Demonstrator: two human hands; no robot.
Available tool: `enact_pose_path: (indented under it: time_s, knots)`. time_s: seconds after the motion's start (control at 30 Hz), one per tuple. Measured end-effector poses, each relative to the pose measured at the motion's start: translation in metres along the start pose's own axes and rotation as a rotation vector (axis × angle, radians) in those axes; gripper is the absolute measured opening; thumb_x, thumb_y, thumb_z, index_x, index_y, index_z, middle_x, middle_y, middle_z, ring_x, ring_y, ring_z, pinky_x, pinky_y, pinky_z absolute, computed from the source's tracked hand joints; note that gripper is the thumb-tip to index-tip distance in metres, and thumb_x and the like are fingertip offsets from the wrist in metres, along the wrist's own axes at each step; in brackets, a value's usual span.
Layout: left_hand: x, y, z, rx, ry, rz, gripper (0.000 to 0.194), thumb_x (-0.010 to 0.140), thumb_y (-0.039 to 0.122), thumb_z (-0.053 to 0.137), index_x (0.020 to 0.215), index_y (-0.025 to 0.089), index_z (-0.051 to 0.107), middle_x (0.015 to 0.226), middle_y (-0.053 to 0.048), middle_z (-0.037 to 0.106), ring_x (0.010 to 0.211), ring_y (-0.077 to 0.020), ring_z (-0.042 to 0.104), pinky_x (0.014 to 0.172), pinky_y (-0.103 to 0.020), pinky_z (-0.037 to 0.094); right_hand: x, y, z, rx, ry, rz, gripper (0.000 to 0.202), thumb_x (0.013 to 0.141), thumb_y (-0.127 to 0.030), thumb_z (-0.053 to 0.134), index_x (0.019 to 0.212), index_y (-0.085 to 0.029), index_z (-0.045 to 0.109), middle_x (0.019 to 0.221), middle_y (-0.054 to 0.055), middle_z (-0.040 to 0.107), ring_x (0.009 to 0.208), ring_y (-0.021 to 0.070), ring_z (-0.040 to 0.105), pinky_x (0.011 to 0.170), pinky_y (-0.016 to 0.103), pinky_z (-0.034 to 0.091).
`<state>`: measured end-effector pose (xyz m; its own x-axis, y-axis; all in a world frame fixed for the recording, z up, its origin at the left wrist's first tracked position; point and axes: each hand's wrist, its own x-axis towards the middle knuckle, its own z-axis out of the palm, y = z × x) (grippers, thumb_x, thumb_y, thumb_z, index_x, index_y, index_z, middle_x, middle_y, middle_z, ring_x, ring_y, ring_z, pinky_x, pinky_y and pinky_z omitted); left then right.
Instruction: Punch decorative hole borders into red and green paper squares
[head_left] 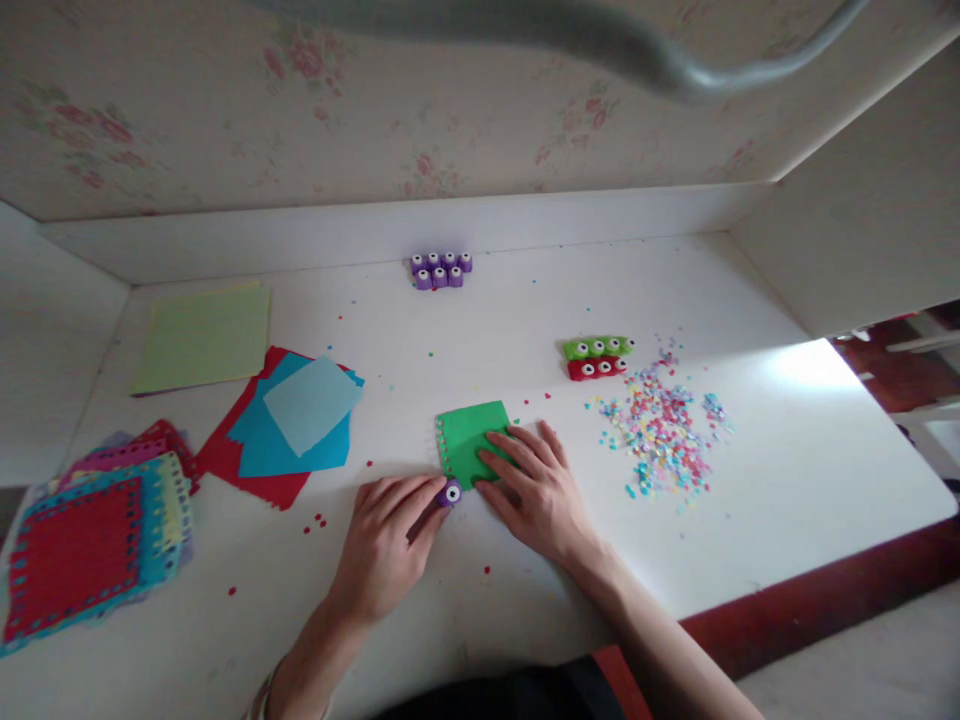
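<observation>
Lying left of the green sheet (474,432), the punched pile (75,550) sits apart from the blue sheets (270,458), presumably to keep them separate. At the green sheet's near-left corner, the left hand (386,535) pinches a punch (450,493), fingers closed, apparently for control. The right hand (541,495), loosely spread, gripping nothing, apparently steadies the sheet's right side. Confetti (667,430) lies farther right.

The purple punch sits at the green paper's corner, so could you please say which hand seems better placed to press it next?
Probably the left hand: it holds the purple punch, while the right hand lies spread on the green paper.
</observation>
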<state>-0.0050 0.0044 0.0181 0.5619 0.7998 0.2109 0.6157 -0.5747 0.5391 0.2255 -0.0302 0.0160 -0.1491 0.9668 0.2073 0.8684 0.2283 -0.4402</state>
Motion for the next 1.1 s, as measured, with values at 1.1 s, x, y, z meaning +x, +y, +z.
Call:
enact_pose_path:
  time_s: [1.1]
  knots:
    - [0.039,0.025,-0.001,0.143,-0.153,-0.293,0.019,0.086,0.037,0.065,0.071,0.025,0.064,0.084,-0.002,0.067,0.082,-0.0248,0.061,0.065,-0.033,0.039,-0.002,0.0,-0.001,0.008,0.017,-0.016,0.03,0.094,-0.039,0.058,0.119,-0.025,0.066,0.13,0.005,0.063,0.125,0.0292,0.051,0.116,0.058,0.021]
